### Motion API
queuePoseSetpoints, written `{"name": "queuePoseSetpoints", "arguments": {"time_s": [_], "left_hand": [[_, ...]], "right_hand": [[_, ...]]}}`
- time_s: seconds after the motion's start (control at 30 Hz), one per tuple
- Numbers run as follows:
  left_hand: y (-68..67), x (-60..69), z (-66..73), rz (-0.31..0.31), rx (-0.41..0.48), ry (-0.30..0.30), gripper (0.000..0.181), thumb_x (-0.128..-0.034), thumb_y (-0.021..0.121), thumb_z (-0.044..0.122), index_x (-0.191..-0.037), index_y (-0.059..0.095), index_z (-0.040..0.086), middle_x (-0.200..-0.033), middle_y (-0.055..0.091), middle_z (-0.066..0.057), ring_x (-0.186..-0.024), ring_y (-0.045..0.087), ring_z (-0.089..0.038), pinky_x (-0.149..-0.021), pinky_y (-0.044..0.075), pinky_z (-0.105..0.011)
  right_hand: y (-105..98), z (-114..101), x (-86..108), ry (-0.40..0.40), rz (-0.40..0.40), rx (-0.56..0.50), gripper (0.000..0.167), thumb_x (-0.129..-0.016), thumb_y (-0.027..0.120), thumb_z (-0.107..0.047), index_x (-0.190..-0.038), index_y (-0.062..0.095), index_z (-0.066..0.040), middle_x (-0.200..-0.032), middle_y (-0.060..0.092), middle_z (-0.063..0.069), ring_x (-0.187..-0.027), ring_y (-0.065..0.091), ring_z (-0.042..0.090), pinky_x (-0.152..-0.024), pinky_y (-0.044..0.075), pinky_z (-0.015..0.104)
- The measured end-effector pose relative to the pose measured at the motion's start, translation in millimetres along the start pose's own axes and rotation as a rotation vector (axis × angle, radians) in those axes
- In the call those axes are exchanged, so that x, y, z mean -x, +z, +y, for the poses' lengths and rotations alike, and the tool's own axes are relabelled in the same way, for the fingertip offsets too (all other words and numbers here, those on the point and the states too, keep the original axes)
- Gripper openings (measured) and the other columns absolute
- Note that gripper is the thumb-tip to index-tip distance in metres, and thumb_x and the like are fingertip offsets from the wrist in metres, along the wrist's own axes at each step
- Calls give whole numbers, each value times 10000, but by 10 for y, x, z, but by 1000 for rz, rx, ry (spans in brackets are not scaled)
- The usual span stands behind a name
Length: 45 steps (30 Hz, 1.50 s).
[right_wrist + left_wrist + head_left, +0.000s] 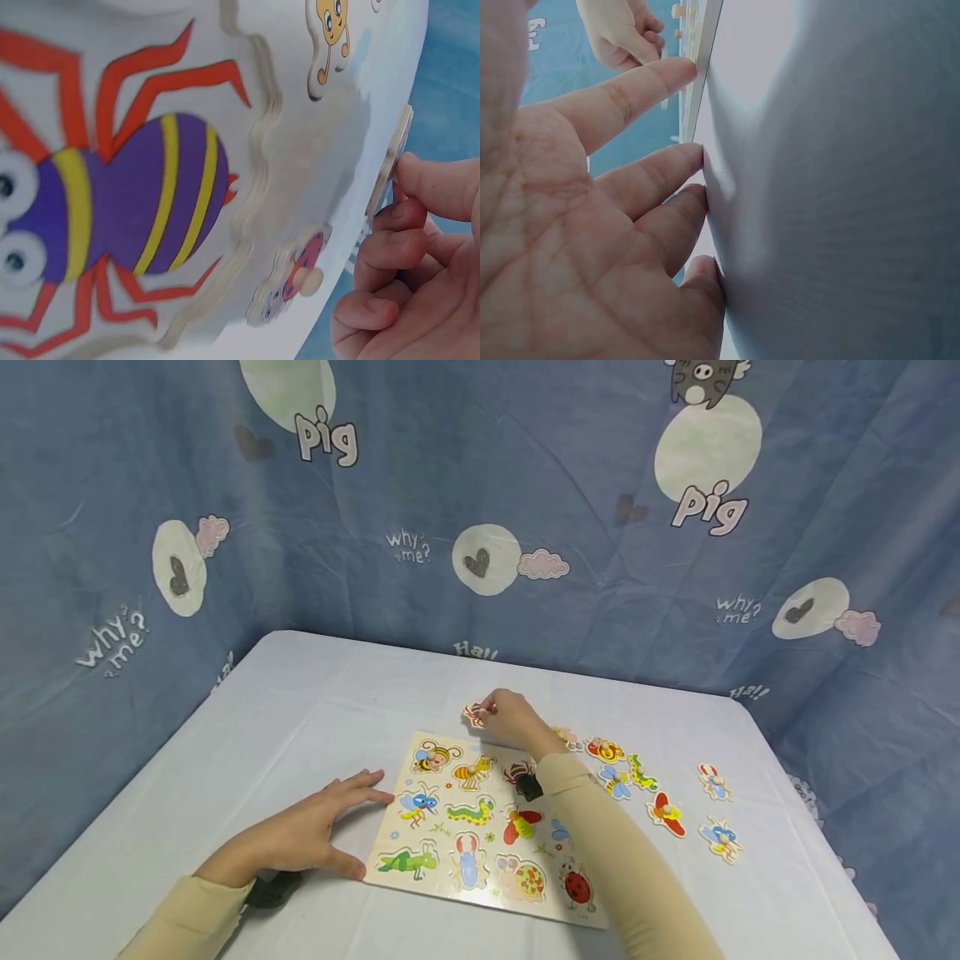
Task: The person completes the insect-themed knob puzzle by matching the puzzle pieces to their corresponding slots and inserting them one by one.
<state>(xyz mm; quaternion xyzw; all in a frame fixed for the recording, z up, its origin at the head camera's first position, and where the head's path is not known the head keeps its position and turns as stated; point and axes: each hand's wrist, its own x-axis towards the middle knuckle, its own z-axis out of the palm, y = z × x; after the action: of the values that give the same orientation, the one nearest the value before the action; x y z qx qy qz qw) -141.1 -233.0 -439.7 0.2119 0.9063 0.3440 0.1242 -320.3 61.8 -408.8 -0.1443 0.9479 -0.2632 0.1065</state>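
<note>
A wooden insect peg puzzle board (442, 852) lies on the table, its printed pictures matching the loose pieces. My left hand (303, 831) is at the board's left side, fingers spread, with thumb and index fingertips touching its edge. Just past the board's far edge, my right hand (513, 720) pinches a spider puzzle piece (472, 716) between thumb and fingers. In the right wrist view that piece (390, 165) is seen edge-on, tilted. The board's spider picture (135, 195) fills the near part of this view. My right forearm covers part of the board in the head view.
Right of the board lie several loose knobbed pieces, among them a caterpillar (642, 772), a red-winged insect (667, 814), a stag beetle (715, 782) and a mosquito (722, 839). A ladybug piece (296, 277) shows in the right wrist view. A blue printed curtain (487, 627) hangs behind the table.
</note>
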Motion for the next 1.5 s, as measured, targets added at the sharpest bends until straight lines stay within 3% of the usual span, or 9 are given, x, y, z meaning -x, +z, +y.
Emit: {"name": "queuePoseSetpoints", "arguments": {"time_s": [0.33,0.5,0.93,1.5], "left_hand": [[9,16,-9,4,2,1,897,-596,898,486,-1397,528,327,-1643,276,-91,-1522,165,-446,-1208,100,-679],[12,16,-5,7,1,5,897,-597,896,492,-1398,527,326,-1643,275,-93,-1521,170,-445,-1207,104,-678],[2,-2,13,6,-3,18,902,-598,895,500,-1399,531,305,-1640,280,-99,-1522,178,-437,-1206,108,-681],[1,-8,-11,1,-10,11,905,-598,888,517,-1402,524,319,-1643,274,-92,-1521,172,-442,-1203,109,-687]], "right_hand": [[-63,84,98,-14,-17,-20,189,-1012,566,-250,-1093,656,-105,-998,648,62,-832,549,175,-738,481,303],[-100,103,180,-64,-21,-18,184,-1013,564,-245,-1091,653,-104,-909,630,50,-751,523,161,-667,446,266],[-179,161,417,-95,-18,-49,184,-1012,569,-221,-1110,631,-78,-924,639,60,-778,554,156,-693,493,280],[-209,363,627,-91,-49,-45,156,-1006,584,-249,-1073,628,-116,-796,579,32,-652,495,150,-589,428,261]]}}
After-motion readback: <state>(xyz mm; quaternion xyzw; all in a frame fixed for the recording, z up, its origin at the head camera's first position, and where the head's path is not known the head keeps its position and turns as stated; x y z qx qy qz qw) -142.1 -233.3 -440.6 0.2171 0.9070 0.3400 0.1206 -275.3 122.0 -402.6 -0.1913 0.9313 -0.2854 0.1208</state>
